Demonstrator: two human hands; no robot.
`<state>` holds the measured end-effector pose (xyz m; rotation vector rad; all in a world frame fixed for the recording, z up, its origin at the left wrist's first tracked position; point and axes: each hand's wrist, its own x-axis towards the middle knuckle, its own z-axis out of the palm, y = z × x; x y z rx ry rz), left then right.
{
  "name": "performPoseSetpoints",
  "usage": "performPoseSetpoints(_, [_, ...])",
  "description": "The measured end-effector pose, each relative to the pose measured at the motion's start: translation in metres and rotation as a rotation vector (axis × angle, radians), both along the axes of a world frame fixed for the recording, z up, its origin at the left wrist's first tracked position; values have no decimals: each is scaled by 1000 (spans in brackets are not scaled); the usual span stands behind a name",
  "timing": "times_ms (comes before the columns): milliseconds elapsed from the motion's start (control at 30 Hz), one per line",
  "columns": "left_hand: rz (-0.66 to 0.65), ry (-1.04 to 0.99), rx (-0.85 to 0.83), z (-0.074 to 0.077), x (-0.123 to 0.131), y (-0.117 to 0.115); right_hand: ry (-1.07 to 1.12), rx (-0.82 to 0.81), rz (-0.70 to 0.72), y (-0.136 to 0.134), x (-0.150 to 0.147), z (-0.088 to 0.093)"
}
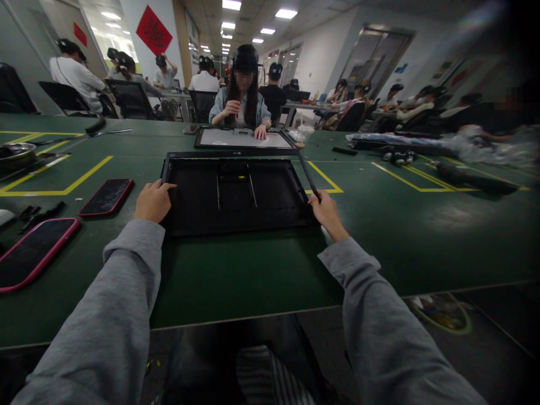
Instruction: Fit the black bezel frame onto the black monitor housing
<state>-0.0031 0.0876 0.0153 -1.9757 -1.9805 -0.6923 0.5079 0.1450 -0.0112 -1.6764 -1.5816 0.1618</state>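
Observation:
A black plastic monitor back cover (194, 197) lies on the green table before me, its hollow inner side facing up. Along its far and right edges runs a thin black monitor bezel (236, 153) with a small light logo. My left hand (152, 202) is closed at the left edge of the cover, index finger stretched over the rim. On the right, my right hand (327, 212) pinches the near end of the bezel's side strip, beside the cover's right edge. Whether the left fingers also hold the bezel is hidden.
Two red-cased phones (107, 197) (37, 253) lie to my left, near black straps (40, 215). Across the table a co-worker (242, 95) sits behind a display panel (244, 138). A plastic cup (304, 135) stands beside it; clear plastic wrap (472, 149) lies far right.

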Motion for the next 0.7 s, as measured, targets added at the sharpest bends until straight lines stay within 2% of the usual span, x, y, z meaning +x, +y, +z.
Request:
performPoseSetpoints(167, [26,50,-40,4,2,-2,-2,-21,-4,-1,-1,2])
performPoseSetpoints(700, [22,53,-32,3,2,-1,-9,-28,9,-3,-1,4])
